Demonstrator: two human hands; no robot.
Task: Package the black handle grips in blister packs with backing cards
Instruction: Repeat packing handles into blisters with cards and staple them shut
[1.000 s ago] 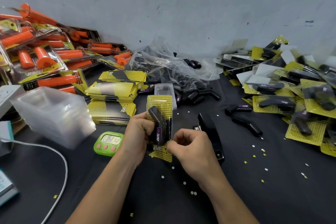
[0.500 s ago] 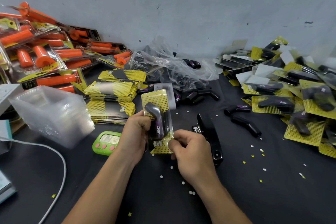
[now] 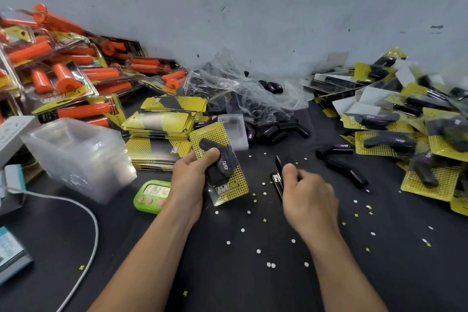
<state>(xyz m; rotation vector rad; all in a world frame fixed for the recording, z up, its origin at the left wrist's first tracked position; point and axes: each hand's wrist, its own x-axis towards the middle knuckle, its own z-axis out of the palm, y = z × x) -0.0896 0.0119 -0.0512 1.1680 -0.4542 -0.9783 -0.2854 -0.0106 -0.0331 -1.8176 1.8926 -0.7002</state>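
While the left hand's (image 3: 188,180) fingers (image 3: 211,153) are clamped on a blister pack (image 3: 229,186), thumb pressed on the clear shell over the black handle grip (image 3: 220,161) and the other fingers hidden behind the yellow dotted backing card (image 3: 209,134), the pack is held tilted just above the table (image 3: 228,284). The right hand (image 3: 309,200) rests on the table just beside it, fingers curled together round a black stapler (image 3: 278,181), thumb on the stapler's near side. White and yellow punched dots (image 3: 258,251) lie scattered on the black table around both hands. A green timer (image 3: 152,195) sits just left of the left wrist, with a stack of empty clear blisters (image 3: 76,157) further left and piles of loose backing cards (image 3: 157,129) behind the timer. A clear plastic bag of loose black grips (image 3: 240,96) lies against the wall, finished black packs (image 3: 385,143) are heaped at the right, and packs of orange grips (image 3: 63,78) at the left.
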